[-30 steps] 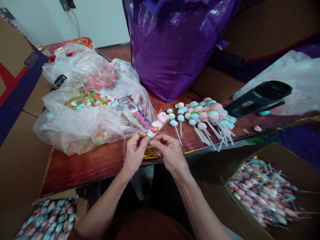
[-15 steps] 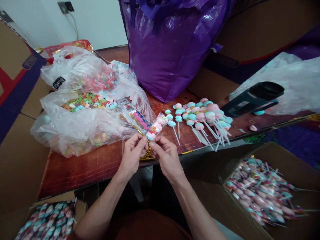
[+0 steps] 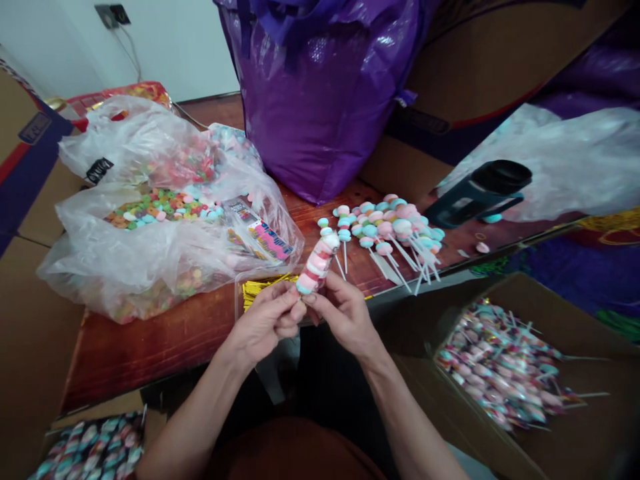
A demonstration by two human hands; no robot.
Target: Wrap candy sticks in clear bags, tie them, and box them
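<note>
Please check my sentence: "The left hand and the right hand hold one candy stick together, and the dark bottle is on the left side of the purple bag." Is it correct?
Not fully: the dark bottle is on the right side of the purple bag, as the head view shows. The left hand and the right hand do hold one candy stick together.

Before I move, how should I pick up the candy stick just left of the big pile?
I'd pinch that candy stick by its bare white handle, coming from the near edge of the table. The handle points your way, and the round sweets sit at the far end.
</note>
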